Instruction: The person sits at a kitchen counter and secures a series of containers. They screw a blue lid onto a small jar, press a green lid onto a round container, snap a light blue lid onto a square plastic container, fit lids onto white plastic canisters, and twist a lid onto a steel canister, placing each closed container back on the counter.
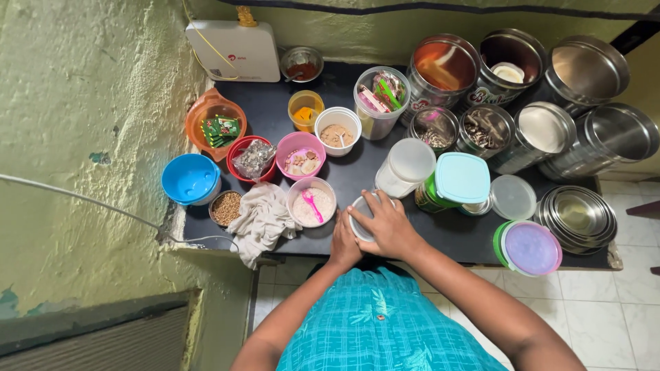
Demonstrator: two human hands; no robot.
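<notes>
White tub (360, 214) sits at the counter's (412, 240) front edge; our right hand (388, 223) clamps over its mouth, left hand (344, 246) braces its side, steadying it. Pink-spoon tub (311, 202) just left, cloth (261, 218) beyond

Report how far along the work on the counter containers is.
Done: several tubs already wear lids, such as the teal-lidded jar. In hand: right hand presses on a small white container, left hand beside it. Left: the pink-spoon tub and others stand open.
</notes>
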